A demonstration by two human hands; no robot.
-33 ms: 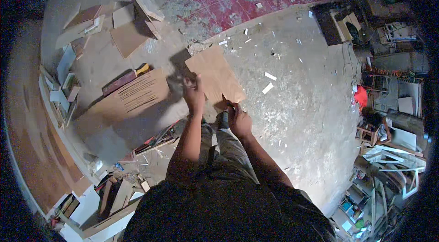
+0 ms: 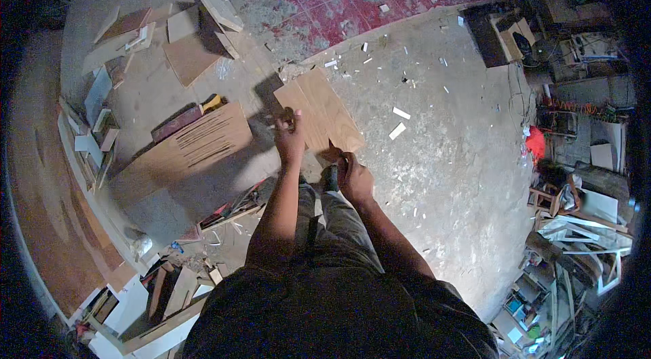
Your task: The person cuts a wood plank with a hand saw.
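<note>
A rectangular light-brown wooden panel (image 2: 320, 106) is held up in front of me above the floor, its surface showing faint grain. My left hand (image 2: 290, 140) grips its left edge, with curled fingers partly in shadow. At the near right corner, my right hand (image 2: 355, 177) is closed, its fingertips pinched beside a dark, pointed, thin shape that cuts into the panel's near edge. Whether that shape is a tool or a split in the wood I cannot tell. To the left lies a board (image 2: 203, 138) with several dark parallel strips or slots across it.
A dark red, long tool with a yellow end (image 2: 186, 120) rests behind the slotted board. Wood offcuts (image 2: 193, 53) stand at the far left, with scrap wood (image 2: 159, 291) at lower left. White scraps (image 2: 397, 130) dot the concrete floor. Clutter and a red bag (image 2: 535, 144) line the right side.
The fingers of my left hand have shifted slightly at the panel's edge. My right hand and the panel stay in nearly the same place.
</note>
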